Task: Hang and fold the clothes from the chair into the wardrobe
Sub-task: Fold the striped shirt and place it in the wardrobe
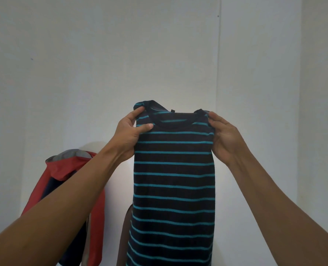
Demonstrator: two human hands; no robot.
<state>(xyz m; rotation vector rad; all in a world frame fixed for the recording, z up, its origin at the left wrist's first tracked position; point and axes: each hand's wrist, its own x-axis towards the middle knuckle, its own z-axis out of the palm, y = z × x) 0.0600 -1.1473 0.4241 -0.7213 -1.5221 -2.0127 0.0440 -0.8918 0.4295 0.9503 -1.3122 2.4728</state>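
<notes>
Up in front of the white wall, left hand [129,131] and right hand [223,137] pinch the striped shirt [172,179] at its shoulders, fingers curled, its length hanging straight down between them.

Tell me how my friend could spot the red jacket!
Start at the pale wall. In front of it, the left hand and right hand hold up a dark striped top. Lower left of that is the jacket: the only red thing, with a grey-lined hood.

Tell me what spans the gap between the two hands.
Only the striped shirt: its neckline runs from the left hand to the right hand, each gripping a shoulder, in the head view.
</notes>
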